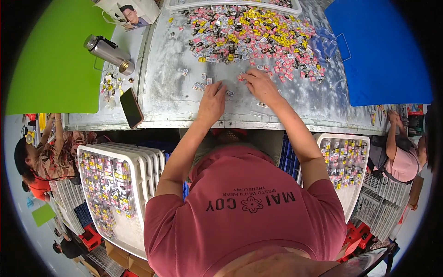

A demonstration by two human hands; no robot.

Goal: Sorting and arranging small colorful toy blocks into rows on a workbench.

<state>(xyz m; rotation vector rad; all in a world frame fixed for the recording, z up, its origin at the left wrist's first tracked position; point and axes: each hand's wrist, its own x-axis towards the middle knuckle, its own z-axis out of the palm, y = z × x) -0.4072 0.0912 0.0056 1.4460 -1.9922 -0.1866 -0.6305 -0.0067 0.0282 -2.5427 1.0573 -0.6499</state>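
Observation:
Both of my hands rest at the near part of a grey metal tabletop (170, 99). My left hand (212, 104) points forward with its fingers close together and tips down. Small white blocks (199, 87) lie just left of those fingertips, and another small white block (230, 93) lies to their right. What is under the left fingertips is hidden. To the right, my right hand (264, 87) is closed in a pinch at a small pink block (240, 77). Beyond both hands spreads a loose heap of small pink, yellow, black and white blocks (249, 34).
A white tray (295, 8) stands behind the heap, with clear plastic pieces (323, 45) at its right. Green (55, 60) and blue (383, 51) panels flank me. A phone (131, 108) and a steel flask (106, 50) are leftward. Block-filled trays (138, 198) stand at both sides; co-workers sit beyond.

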